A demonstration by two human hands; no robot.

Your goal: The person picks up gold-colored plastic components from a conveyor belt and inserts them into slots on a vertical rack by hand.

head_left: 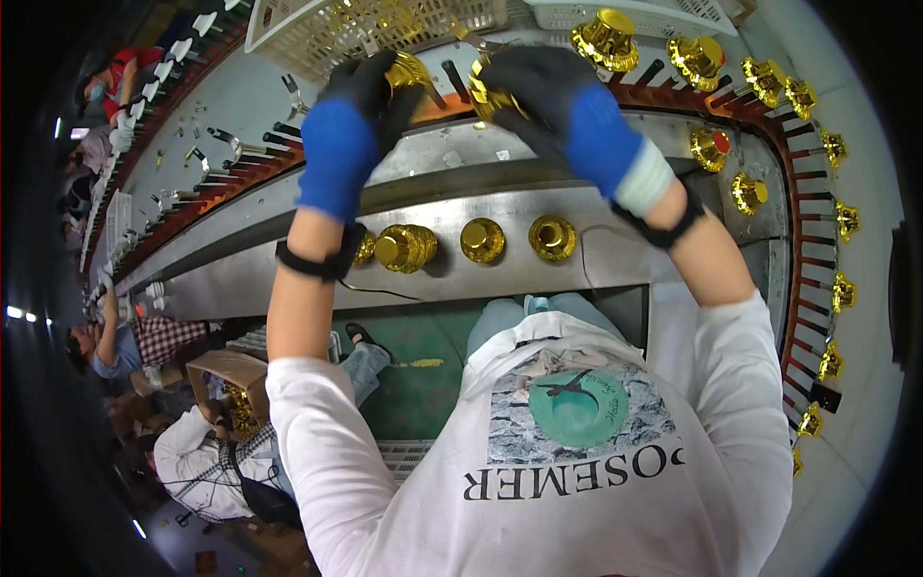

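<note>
My left hand, in a dark glove with a blue cuff, is closed around a shiny gold flared cup. My right hand, gloved the same way, grips another gold scalloped cup, partly hidden by the fingers. Both are raised over the orange-edged conveyor track, with a dark upright peg between them. On the metal ledge nearer to me stand a stack of gold cups and two separate gold cups, one in the middle and one to its right.
Gold cups sit on pegs along the track, which curves down the right side. White plastic baskets stand at the far side. Bare pegs and metal holders line the left stretch. Several people work at left, near a cardboard box.
</note>
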